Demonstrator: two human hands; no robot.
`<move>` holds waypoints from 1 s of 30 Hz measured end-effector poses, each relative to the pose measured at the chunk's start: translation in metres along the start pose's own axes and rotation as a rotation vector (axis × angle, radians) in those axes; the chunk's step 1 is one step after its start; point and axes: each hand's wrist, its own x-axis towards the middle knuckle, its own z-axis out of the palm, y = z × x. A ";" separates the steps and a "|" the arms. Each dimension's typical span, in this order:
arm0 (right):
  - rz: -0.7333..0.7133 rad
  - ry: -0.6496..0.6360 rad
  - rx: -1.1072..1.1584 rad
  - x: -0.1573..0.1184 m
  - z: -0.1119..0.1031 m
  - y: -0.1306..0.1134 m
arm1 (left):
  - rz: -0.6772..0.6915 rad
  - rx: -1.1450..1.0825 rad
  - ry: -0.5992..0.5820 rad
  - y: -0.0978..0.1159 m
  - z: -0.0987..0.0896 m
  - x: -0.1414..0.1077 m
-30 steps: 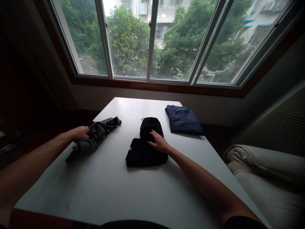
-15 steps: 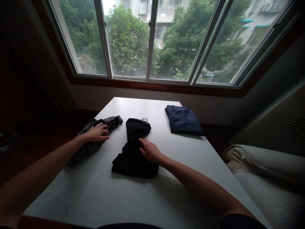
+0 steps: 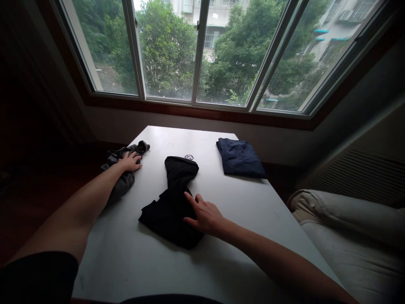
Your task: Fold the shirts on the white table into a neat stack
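Evidently limp and light, I judge, the black garment (image 3: 167, 217) lies mid-table (image 3: 158, 274); gather all layers at its narrow middle. My right hand (image 3: 207, 215), loosely open, is at its side; my left (image 3: 129, 162), fingers spread, covers crumpled grey clothing (image 3: 122, 188).

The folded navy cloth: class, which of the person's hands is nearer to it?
Right. The right hand is at the black garment, nearer the person and left of the navy cloth; the left hand lies farther left, on the grey garment at the table's left edge.
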 end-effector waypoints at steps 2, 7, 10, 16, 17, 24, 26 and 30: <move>-0.039 0.013 0.106 -0.005 0.006 0.003 | -0.004 0.012 -0.002 0.013 -0.002 0.001; 0.085 -0.022 0.720 0.003 0.015 0.016 | 0.082 0.080 0.172 0.052 0.006 -0.030; 0.242 0.063 1.060 0.011 0.015 0.025 | 0.197 0.145 0.312 0.066 0.015 -0.072; 0.270 0.302 0.751 0.026 -0.008 0.073 | 0.424 0.203 0.223 0.042 0.021 -0.150; 0.240 0.310 0.586 0.028 -0.015 0.083 | 0.428 0.200 0.226 0.033 0.019 -0.157; -0.005 0.461 0.152 0.039 -0.047 0.072 | 0.673 0.130 -0.010 -0.021 -0.007 -0.164; -0.097 0.431 0.098 0.048 -0.042 0.044 | 0.664 0.129 -0.027 -0.020 -0.013 -0.162; -0.148 0.324 -0.146 0.079 -0.019 0.001 | 0.595 0.178 0.006 0.006 -0.017 -0.152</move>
